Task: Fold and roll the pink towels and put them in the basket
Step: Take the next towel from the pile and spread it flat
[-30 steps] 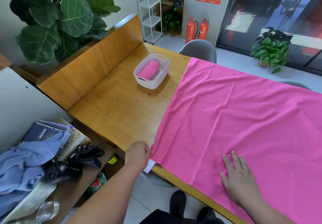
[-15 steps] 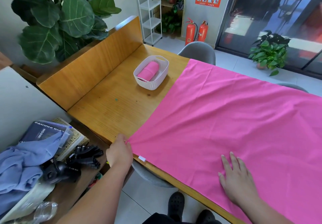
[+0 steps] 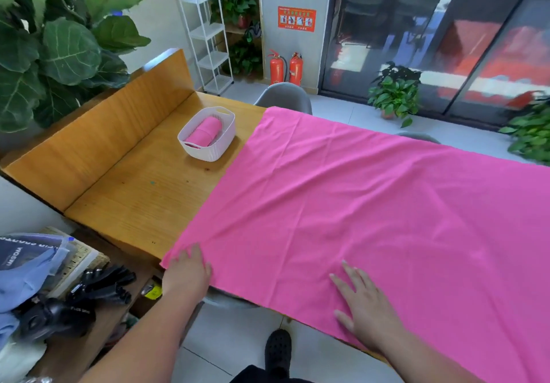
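Wooden surface (image 3: 143, 198) bears the pink towel (image 3: 372, 204), now dragged wider toward nine o'clock, with left hand (image 3: 186, 272) and right hand (image 3: 366, 302) lying flat, fingers released, on its near edge, so it is probably ready for folding.

Bright, even daylight from your glass doors (image 3: 431, 40), reflections on them, soft shadows. Wide-angle bends the edges; your right hand (image 3: 364, 302) is slightly motion-blurred.

On the desk (image 3: 143, 201), the bare wood between the left edge of the spread pink towel (image 3: 357, 204) and the upright wooden board (image 3: 104, 144) leaves a free strip, blocked at its far end by the basket (image 3: 214, 152), which has room beside its rolled towel (image 3: 205, 132).
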